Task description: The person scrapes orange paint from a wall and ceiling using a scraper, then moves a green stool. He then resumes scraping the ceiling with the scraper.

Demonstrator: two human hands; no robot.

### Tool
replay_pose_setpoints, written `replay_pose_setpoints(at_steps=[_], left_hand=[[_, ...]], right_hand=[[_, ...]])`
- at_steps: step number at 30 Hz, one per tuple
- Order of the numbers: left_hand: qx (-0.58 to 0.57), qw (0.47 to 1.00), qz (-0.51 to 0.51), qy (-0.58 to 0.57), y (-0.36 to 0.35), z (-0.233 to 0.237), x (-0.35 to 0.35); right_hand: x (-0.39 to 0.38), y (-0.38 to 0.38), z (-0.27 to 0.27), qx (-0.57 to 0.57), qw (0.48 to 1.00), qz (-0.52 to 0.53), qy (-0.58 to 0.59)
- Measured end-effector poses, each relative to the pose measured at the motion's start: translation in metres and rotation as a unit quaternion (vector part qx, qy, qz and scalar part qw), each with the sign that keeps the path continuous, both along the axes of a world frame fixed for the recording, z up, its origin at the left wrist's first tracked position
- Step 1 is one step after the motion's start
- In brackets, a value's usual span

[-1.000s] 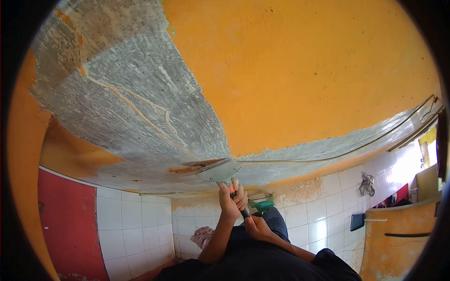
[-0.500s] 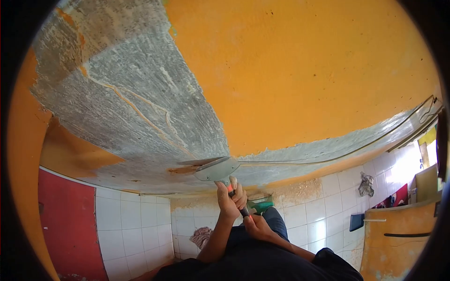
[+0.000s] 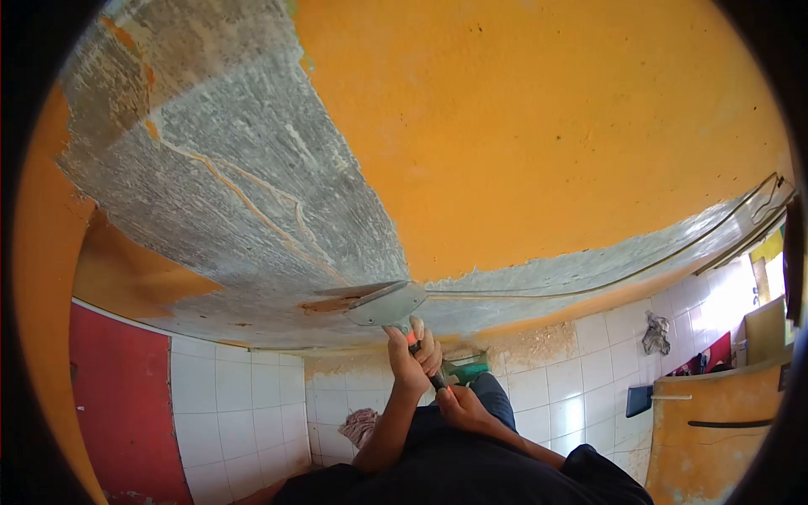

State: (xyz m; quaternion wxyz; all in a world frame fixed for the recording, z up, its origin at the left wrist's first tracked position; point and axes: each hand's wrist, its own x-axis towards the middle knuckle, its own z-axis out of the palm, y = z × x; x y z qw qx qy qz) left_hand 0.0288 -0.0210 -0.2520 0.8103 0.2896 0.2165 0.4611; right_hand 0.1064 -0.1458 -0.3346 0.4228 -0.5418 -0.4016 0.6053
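Observation:
A wide-bladed scraper (image 3: 385, 305) with a grey head and a black and red handle is held against the wall. Its blade edge meets the bare grey strip (image 3: 244, 177), close to the lower corner of the orange paint (image 3: 522, 135). Just below the head, my left hand (image 3: 412, 357) is wrapped round the upper handle. Farther down, my right hand (image 3: 461, 409) closes on the handle's lower end, near my body. A thin brownish patch (image 3: 330, 303) shows beside the blade's left end.
A red panel (image 3: 126, 404) stands at the left, beside white floor tiles (image 3: 236, 396). A crumpled cloth (image 3: 360, 427) and a green object (image 3: 468, 372) lie near my legs. Cables (image 3: 656, 271) run along the wall at right, above an orange cabinet-like block (image 3: 715, 446).
The scraper and the wall have shifted very slightly left in view. Both hands keep the same hold on the handle.

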Motion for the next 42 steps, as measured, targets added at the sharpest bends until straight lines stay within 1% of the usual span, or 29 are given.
replay_pose_setpoints(at_steps=[2,5,7,9,10,12,15,17,19,22,24,26,28,30,35,37,40,42], left_hand=[[0.01,0.999,-0.003,0.037,0.002,-0.003,0.003],[0.021,1.0,-0.007,0.012,0.004,0.005,0.0],[0.022,0.999,-0.018,0.018,0.001,-0.005,-0.003],[0.041,0.998,-0.032,0.02,0.008,-0.005,-0.002],[0.036,0.999,-0.036,0.015,0.008,-0.005,-0.003],[0.026,0.999,-0.043,0.013,0.007,-0.004,-0.005],[0.034,0.998,-0.045,0.02,0.008,-0.003,-0.008],[0.03,0.998,-0.046,0.044,0.009,-0.007,-0.008],[0.03,0.998,-0.052,0.035,0.012,-0.003,-0.01],[0.03,0.997,-0.054,0.039,0.01,-0.008,-0.014],[0.044,0.996,-0.055,0.049,0.016,-0.001,-0.012],[0.032,0.997,-0.061,0.029,0.014,0.006,-0.013],[0.028,0.997,-0.061,0.035,0.011,0.004,-0.014],[0.039,0.997,-0.061,0.039,0.015,0.006,-0.013],[0.032,0.997,-0.061,0.047,0.012,0.019,-0.011],[0.027,0.997,-0.06,0.043,0.012,0.01,-0.012],[0.03,0.997,-0.064,0.034,0.014,0.016,-0.011],[0.031,0.997,-0.061,0.032,0.012,0.016,-0.011]], right_hand=[[-0.002,0.0,-0.003,0.013,1.0,-0.005,0.006],[-0.002,0.002,0.001,0.012,1.0,-0.005,0.01],[-0.006,-0.003,0.0,0.003,1.0,0.001,0.009],[-0.01,0.001,-0.007,0.013,0.999,-0.006,0.033],[-0.01,0.001,-0.011,0.015,0.999,-0.006,0.033],[-0.012,0.0,-0.001,0.025,0.997,0.004,0.066],[-0.018,0.002,-0.012,0.004,0.997,0.006,0.072],[-0.023,0.002,-0.012,0.015,0.996,0.003,0.089],[-0.025,0.001,-0.014,0.017,0.994,-0.002,0.106],[-0.027,0.003,-0.005,0.027,0.995,0.002,0.093],[-0.029,0.007,-0.004,0.004,0.994,-0.01,0.112],[-0.026,0.01,0.005,0.006,0.994,-0.006,0.108],[-0.027,0.004,0.008,0.003,0.994,0.001,0.105],[-0.029,0.006,0.004,-0.011,0.989,-0.006,0.149],[-0.027,0.003,0.015,-0.02,0.99,0.008,0.139],[-0.027,0.005,0.018,-0.022,0.991,0.009,0.132],[-0.025,0.006,0.017,-0.003,0.99,0.007,0.142],[-0.027,0.007,0.019,0.015,0.996,0.004,0.092]])
